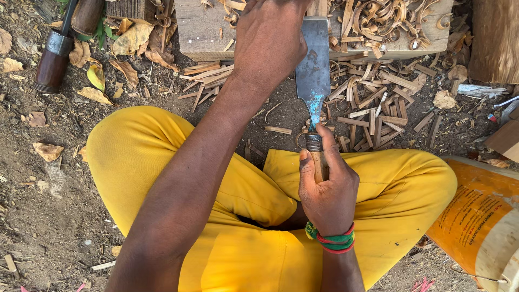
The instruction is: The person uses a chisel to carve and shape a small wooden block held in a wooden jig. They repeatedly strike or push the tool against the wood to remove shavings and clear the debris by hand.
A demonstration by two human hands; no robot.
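The big flat chisel (313, 81) pointed to 12 o'clock, its long side running straight up from the person's lap. The right hand (327, 186) gripped its wooden handle at 6 o'clock. The left hand (268, 40) pressed down beside the blade on the wood block (203, 30), nearer the tip; I could not see its fingers.
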